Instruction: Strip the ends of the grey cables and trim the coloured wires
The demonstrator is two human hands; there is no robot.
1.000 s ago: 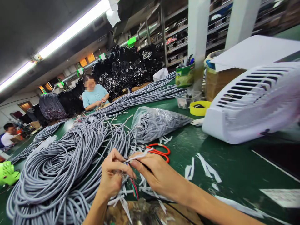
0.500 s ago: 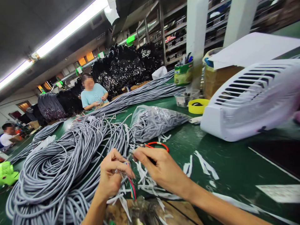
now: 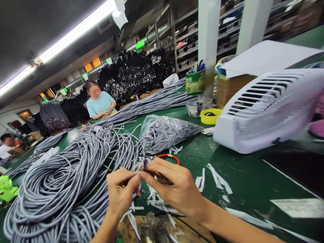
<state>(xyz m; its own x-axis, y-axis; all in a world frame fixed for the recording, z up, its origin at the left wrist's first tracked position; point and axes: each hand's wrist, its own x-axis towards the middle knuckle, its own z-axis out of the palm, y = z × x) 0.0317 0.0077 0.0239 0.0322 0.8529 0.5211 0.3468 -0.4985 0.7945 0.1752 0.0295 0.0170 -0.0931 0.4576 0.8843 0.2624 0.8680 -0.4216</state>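
My left hand [image 3: 120,193] and my right hand [image 3: 174,189] meet low in the middle of the view, fingertips pinched together on the end of a cable. Its coloured inner wires [image 3: 144,164] stick up between the thumbs. A dark stretch of the cable runs under my right fingers. A big pile of grey cable [image 3: 65,172] lies just left of my hands on the green table [image 3: 248,175]. Red-handled scissors [image 3: 170,157] lie right behind my right hand, mostly hidden by it. White strips of stripped sheath [image 3: 215,177] are scattered around.
A clear bag of grey cable pieces [image 3: 167,131] lies beyond the scissors. A white fan [image 3: 268,108] stands at the right, with a yellow tape roll [image 3: 210,116], a green tin of pens [image 3: 194,81] and a cardboard box [image 3: 235,86] behind. Two other people sit at far left.
My hands have closed together. The coloured wires that hung below my left hand now point up between my fingertips. The white strip my right hand held is gone from it.
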